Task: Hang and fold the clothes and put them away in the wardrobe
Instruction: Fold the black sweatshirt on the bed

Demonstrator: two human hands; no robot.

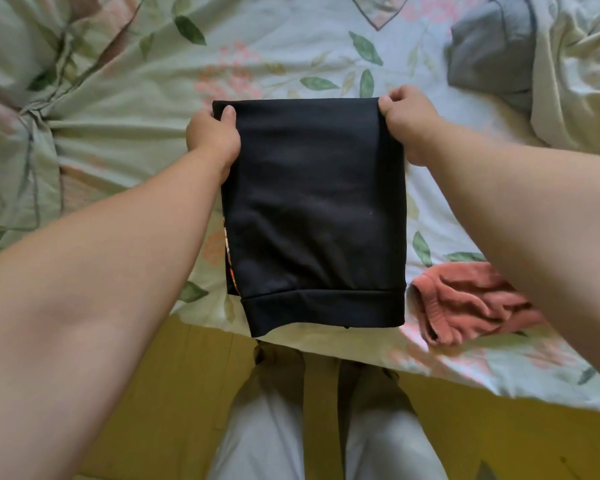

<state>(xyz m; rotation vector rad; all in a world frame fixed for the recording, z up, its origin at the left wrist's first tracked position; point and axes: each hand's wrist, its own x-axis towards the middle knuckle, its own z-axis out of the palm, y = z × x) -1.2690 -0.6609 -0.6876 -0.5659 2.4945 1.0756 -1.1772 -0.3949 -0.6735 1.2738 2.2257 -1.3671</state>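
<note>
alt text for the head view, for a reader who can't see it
A person's left hand and right hand pinch the top corners of a folded black fabric garment above a pale green floral bedsheet. A crumpled coral-pink cloth lies near the right forearm; a folded grey cloth sits farther back.

The black garment (312,209) hung folded at centre; a pink garment (465,299) lay crumpled near right, a grey garment (492,53) far right.
</note>
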